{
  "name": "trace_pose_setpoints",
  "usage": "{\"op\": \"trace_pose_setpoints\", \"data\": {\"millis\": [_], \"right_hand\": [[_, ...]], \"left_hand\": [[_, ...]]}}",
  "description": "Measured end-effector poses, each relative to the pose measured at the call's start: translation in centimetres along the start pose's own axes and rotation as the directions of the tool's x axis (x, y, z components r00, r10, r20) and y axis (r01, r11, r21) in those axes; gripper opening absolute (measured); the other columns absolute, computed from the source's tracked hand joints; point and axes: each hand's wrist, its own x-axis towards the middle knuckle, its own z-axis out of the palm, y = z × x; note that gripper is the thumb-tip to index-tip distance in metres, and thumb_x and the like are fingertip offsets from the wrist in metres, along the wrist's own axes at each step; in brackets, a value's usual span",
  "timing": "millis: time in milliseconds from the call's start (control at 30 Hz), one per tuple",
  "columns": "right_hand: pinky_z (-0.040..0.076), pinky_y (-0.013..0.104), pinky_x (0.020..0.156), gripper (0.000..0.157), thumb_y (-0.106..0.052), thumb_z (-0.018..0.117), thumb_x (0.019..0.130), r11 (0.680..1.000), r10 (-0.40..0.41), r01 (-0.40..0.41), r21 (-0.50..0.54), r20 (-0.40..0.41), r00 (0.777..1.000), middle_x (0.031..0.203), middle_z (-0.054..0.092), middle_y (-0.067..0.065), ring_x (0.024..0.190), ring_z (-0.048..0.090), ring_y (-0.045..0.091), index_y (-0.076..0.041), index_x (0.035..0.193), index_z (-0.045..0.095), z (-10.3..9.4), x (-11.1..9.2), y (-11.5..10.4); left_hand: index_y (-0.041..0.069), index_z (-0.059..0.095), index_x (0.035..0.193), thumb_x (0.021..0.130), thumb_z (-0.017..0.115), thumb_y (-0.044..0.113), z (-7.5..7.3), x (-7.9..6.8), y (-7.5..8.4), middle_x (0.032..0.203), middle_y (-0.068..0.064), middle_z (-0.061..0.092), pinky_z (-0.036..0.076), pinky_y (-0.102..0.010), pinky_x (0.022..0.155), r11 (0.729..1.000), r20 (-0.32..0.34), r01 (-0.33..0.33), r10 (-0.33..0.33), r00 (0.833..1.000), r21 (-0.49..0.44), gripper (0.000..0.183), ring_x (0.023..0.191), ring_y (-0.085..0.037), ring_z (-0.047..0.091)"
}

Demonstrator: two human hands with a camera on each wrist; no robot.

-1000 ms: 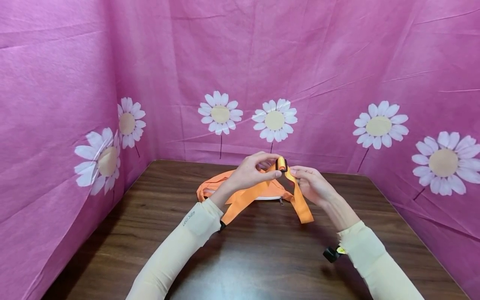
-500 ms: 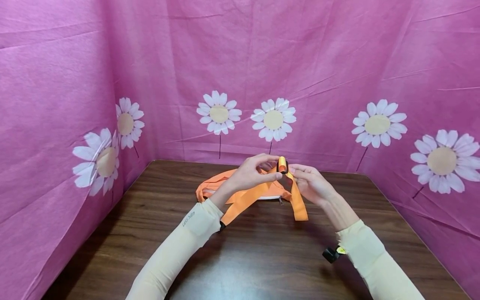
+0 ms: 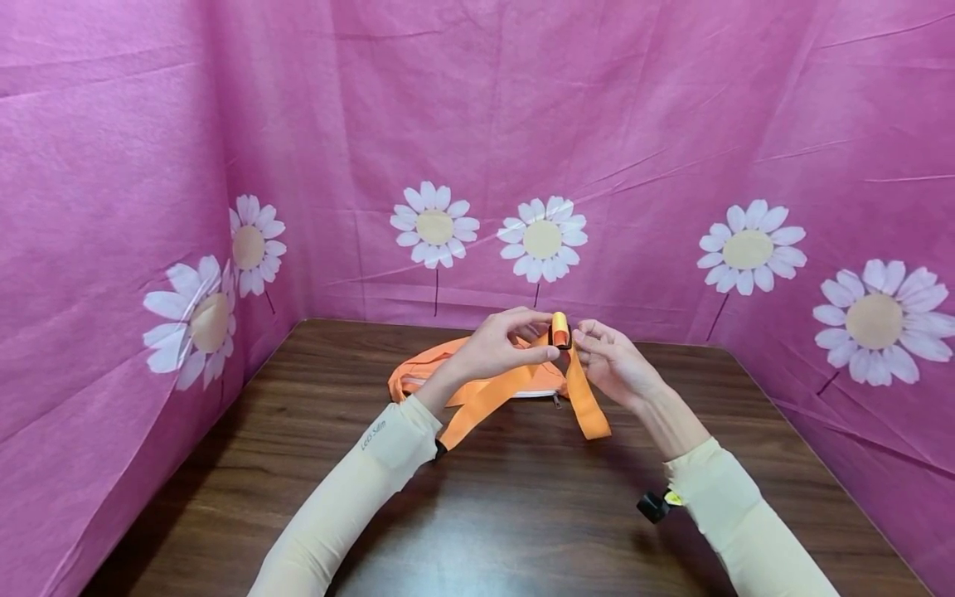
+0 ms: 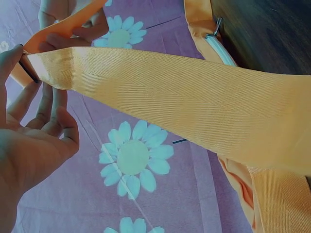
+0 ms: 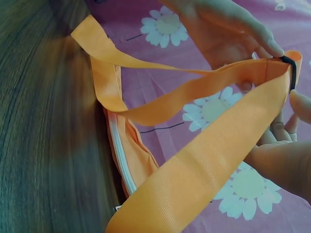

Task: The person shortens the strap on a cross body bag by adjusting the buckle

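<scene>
An orange waist bag [image 3: 425, 365] with a white zipper lies on the table, partly hidden behind my left arm. Its orange strap [image 4: 160, 92] rises to a black slider buckle [image 5: 290, 70]. Between thumb and fingers, my left hand [image 3: 500, 348] holds this buckle upright above the bag. A short loop of strap [image 3: 559, 327] bulges through the buckle's top. The strap's loose end [image 3: 589, 410] hangs down on the right. My right hand [image 3: 615, 365] is just right of the buckle, fingers loosely bent and thumb tip [image 5: 299, 102] right at the buckle's edge.
The brown wooden table [image 3: 477, 522] stretches out in front. Pink cloth [image 3: 634, 108] printed with white daisies hangs behind it and on both sides. A small black device [image 3: 654, 506] sticks out at my right sleeve.
My right fingers have come off the strap beside the buckle and opened slightly. The loose end has swung left and hangs straighter. My left hand keeps its hold on the buckle.
</scene>
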Motion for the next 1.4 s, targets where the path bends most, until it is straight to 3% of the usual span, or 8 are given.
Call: {"op": "trace_pose_setpoints", "data": {"millis": [233, 433, 700, 933, 1067, 1233, 1400], "right_hand": [[0.051, 0.035, 0.084, 0.022, -0.012, 0.042, 0.111, 0.996, 0.058, -0.056, -0.067, 0.036, 0.998, 0.108, 0.066, 0.004, 0.099, 0.061, 0.019, -0.009, 0.117, 0.063, -0.88, 0.13, 0.41], [0.055, 0.043, 0.088, 0.024, -0.011, 0.047, 0.109, 0.991, 0.094, -0.088, -0.101, 0.058, 0.994, 0.105, 0.064, 0.003, 0.094, 0.063, 0.021, -0.007, 0.117, 0.070, -1.04, -0.11, 0.80], [0.055, 0.047, 0.087, 0.031, -0.005, 0.040, 0.110, 0.997, 0.076, -0.075, -0.015, 0.123, 0.990, 0.101, 0.063, 0.005, 0.089, 0.062, 0.021, -0.007, 0.116, 0.070, -1.04, -0.42, 0.98], [0.055, 0.043, 0.083, 0.037, -0.005, 0.035, 0.111, 0.998, 0.053, -0.059, 0.035, 0.132, 0.990, 0.103, 0.067, 0.008, 0.093, 0.062, 0.024, -0.004, 0.118, 0.071, -0.97, -0.34, 0.86], [0.053, 0.043, 0.088, 0.040, -0.004, 0.032, 0.111, 0.998, 0.041, -0.050, 0.048, 0.172, 0.984, 0.108, 0.069, 0.008, 0.098, 0.064, 0.024, -0.005, 0.121, 0.071, -0.96, -0.38, 0.82], [0.052, 0.042, 0.091, 0.043, -0.004, 0.029, 0.111, 0.998, 0.021, -0.033, 0.061, 0.193, 0.981, 0.110, 0.070, 0.009, 0.100, 0.065, 0.022, -0.005, 0.122, 0.071, -0.61, -0.37, 0.56], [0.054, 0.043, 0.088, 0.043, -0.004, 0.030, 0.111, 0.998, 0.017, -0.026, 0.053, 0.174, 0.985, 0.110, 0.070, 0.009, 0.099, 0.065, 0.022, -0.005, 0.122, 0.071, -0.51, -0.36, 0.49]], "left_hand": [[0.014, 0.063, 0.139, 0.091, 0.079, 0.031, -0.41, -0.10, 0.09, 0.116, 0.003, 0.064, 0.053, -0.032, 0.084, 0.998, -0.067, -0.059, 0.057, 0.996, -0.030, 0.054, 0.102, -0.014, 0.062], [0.015, 0.063, 0.139, 0.093, 0.077, 0.031, -0.74, -0.10, 0.11, 0.115, 0.004, 0.064, 0.054, -0.032, 0.083, 0.996, -0.097, -0.080, 0.076, 0.992, -0.038, 0.052, 0.102, -0.014, 0.062], [0.015, 0.062, 0.140, 0.092, 0.077, 0.033, -0.74, -0.14, 0.30, 0.115, 0.003, 0.065, 0.054, -0.032, 0.084, 0.996, -0.081, -0.052, 0.046, 0.996, -0.072, 0.053, 0.103, -0.016, 0.062], [0.016, 0.062, 0.140, 0.092, 0.077, 0.033, -0.59, -0.13, 0.27, 0.119, 0.004, 0.063, 0.052, -0.032, 0.085, 0.998, -0.058, -0.046, 0.043, 0.997, -0.051, 0.053, 0.105, -0.015, 0.062], [0.017, 0.064, 0.138, 0.091, 0.078, 0.034, -0.32, -0.12, 0.27, 0.117, 0.007, 0.064, 0.052, -0.033, 0.085, 0.998, -0.049, -0.045, 0.043, 0.998, -0.039, 0.052, 0.104, -0.014, 0.062], [0.015, 0.064, 0.138, 0.091, 0.078, 0.033, -0.04, -0.07, 0.29, 0.114, 0.008, 0.064, 0.053, -0.035, 0.085, 0.998, -0.029, -0.057, 0.056, 0.998, -0.030, 0.052, 0.102, -0.012, 0.063], [0.013, 0.064, 0.138, 0.091, 0.079, 0.030, -0.02, -0.10, 0.32, 0.114, 0.005, 0.064, 0.053, -0.044, 0.087, 0.997, -0.023, -0.070, 0.069, 0.997, -0.039, 0.052, 0.102, -0.013, 0.063]]}}
